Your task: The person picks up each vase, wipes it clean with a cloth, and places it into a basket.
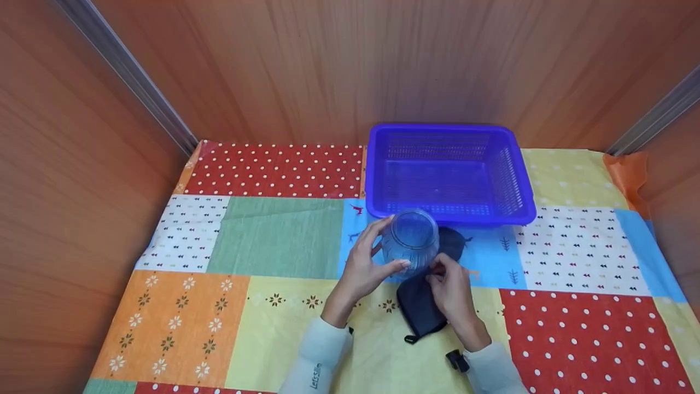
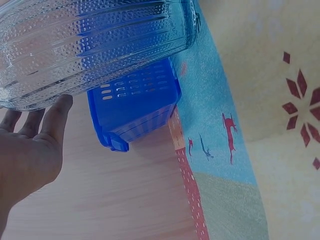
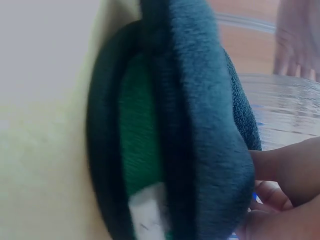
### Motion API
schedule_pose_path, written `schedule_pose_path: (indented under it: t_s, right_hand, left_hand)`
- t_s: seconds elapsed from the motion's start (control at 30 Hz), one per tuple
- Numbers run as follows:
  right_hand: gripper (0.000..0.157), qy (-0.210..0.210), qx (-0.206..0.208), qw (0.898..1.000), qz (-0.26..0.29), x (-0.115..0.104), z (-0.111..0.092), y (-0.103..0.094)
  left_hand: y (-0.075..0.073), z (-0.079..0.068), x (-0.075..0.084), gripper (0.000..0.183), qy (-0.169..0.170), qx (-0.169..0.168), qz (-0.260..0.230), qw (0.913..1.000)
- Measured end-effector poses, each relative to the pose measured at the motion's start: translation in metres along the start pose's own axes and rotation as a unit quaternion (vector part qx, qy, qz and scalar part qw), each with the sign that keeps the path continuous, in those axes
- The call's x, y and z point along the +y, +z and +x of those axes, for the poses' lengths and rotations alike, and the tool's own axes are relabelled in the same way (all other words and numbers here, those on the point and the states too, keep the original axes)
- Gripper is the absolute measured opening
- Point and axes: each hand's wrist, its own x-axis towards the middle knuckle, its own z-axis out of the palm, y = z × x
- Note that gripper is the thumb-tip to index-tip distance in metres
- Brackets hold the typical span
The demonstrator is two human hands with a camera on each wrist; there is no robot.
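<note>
My left hand (image 1: 363, 268) holds a clear ribbed glass jar (image 1: 410, 246) by its side, thumb near and fingers round the far side. The jar's round mouth faces up toward the head view; its dimpled wall (image 2: 100, 50) fills the top of the left wrist view. Just right of the jar, my right hand (image 1: 453, 287) pinches the edge of a dark soft fabric pouch (image 1: 418, 306) with a small loop at its near end. In the right wrist view a green lining (image 3: 140, 130) and a white label (image 3: 150, 212) show inside its opening. Part of the fabric is hidden behind the jar.
A purple plastic basket (image 1: 451, 220) with slotted walls stands right behind the jar. A patchwork-print cloth (image 1: 284, 235) covers the table. Wood-look panels (image 1: 328, 71) rise at the back and both sides. An orange cloth flap (image 1: 628, 178) lies at the right back corner.
</note>
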Motion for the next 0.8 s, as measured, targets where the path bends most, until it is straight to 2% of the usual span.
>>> schedule_pose_path:
  t_s: [0.33,0.8]
  right_hand:
    - [0.022,0.009,0.0,1.0,0.027,-0.003,-0.003,-0.003]
    - [0.018,0.018,0.034,0.995,0.087,-0.049,-0.004,-0.042]
  left_hand:
    - [0.0,0.0,0.001,0.084,0.0,-0.001,0.002,1.0]
    - [0.0,0.0,0.0,0.084,-0.002,0.0,0.001,1.0]
